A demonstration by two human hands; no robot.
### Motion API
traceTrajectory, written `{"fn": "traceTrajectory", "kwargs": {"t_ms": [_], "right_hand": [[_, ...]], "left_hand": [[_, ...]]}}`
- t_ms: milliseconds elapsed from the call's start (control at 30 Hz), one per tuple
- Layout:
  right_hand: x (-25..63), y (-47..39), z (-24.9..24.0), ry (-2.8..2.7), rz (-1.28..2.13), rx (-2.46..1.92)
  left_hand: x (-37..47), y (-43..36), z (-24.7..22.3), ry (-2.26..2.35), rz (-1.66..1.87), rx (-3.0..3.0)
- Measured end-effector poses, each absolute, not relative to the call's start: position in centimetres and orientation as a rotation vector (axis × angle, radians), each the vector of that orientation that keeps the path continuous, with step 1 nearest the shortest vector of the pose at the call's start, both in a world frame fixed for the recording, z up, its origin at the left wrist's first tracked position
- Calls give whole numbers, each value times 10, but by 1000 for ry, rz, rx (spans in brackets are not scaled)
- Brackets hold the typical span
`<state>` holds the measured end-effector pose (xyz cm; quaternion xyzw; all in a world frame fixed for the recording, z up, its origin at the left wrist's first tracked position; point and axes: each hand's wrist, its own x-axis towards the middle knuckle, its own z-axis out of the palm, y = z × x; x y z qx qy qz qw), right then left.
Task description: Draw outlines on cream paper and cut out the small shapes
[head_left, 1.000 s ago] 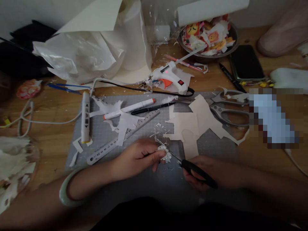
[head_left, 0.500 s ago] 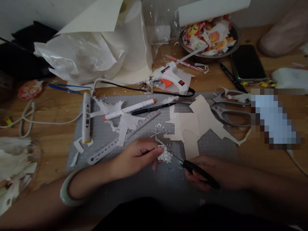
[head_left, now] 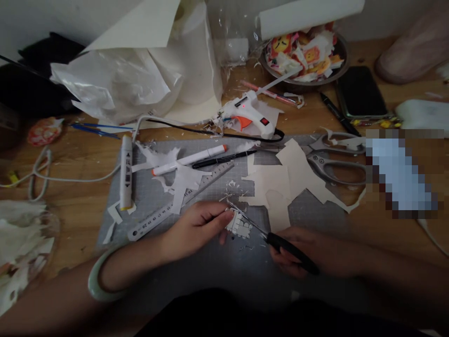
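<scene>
Between the thumb and fingers of my left hand [head_left: 201, 229] is a small white paper cutout [head_left: 240, 227] with dark outlines and a scalloped edge. My right hand [head_left: 291, 255] grips a small pair of scissors [head_left: 289, 250] by its black handles. The slim metal blades point up and left, along the upper edge of the cutout. Tiny paper snippets [head_left: 231, 187] lie on the grey cutting mat [head_left: 210, 276] just beyond the blades. A larger cream paper scrap [head_left: 271, 182] lies beyond my right hand.
A steel ruler [head_left: 150, 222], markers [head_left: 126, 173] and white scraps lie left on the mat. Behind stands a white glue gun [head_left: 250, 114] with its cord. Large grey-handled scissors [head_left: 336, 171] rest at right. A metal bowl [head_left: 305, 82] of paper pieces and a phone [head_left: 365, 91] are farther back.
The paper cutout has turned slightly in my left fingers, and its outlined pattern shows more. My left thumb has shifted a little left. The scissors have stayed nearly in place.
</scene>
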<state>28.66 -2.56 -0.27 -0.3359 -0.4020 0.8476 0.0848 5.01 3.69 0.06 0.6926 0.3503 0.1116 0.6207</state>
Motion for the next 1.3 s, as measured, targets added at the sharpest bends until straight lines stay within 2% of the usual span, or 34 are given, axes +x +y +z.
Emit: {"fn": "traceTrajectory", "kwargs": {"t_ms": [233, 1300], "right_hand": [[287, -26, -3, -1238, 2507, -1000], [288, -27, -3, -1248, 2506, -993]], "left_hand": [[50, 37, 0, 956, 305, 1531], [53, 36, 2, 1097, 360, 1416]]}}
